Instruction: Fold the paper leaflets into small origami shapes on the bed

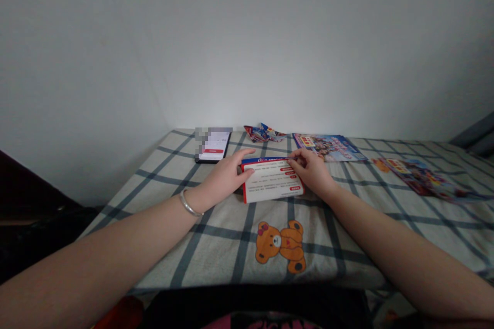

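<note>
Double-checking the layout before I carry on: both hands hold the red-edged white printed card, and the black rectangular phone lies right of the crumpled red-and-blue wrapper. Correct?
Not quite: the head view shows the phone left of the wrapper. The left hand and right hand do hold the card.

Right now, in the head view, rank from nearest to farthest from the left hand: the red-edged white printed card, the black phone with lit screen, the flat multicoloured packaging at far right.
1. Red-edged white printed card: touching the left hand.
2. Black phone: just beyond that hand.
3. Flat multicoloured packaging: far right.
</note>
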Tool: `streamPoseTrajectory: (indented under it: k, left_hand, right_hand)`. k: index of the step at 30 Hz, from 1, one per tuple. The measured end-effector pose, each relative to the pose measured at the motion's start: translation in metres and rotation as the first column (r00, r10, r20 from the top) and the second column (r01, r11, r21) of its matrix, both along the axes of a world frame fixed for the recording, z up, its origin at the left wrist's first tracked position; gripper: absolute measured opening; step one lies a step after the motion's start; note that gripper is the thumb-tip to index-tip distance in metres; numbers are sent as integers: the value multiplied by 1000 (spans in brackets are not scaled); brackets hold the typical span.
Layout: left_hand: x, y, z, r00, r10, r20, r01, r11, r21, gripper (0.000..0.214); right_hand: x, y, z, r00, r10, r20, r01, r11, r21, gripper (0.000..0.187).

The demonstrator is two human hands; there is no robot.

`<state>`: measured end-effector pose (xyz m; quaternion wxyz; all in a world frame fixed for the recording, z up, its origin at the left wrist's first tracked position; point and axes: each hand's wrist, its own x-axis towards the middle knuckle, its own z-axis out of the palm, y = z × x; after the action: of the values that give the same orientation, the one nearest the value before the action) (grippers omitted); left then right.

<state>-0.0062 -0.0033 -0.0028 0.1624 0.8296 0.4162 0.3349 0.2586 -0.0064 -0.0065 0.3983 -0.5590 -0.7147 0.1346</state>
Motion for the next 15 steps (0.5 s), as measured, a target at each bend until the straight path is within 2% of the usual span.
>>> streamPoseTrajectory:
  k: [7,15]
  left_hand:
    - [-1,2,-2,1000,10,29,-7,996,-91,30]
    - [-3,6,-5,1000,17,23,-15,998,-63,28]
  right_hand:
    - [2,1,-4,975,104,-194,-127,986,-109,18]
    - [3,-3,1,980,148,-135,-158,985,-69,30]
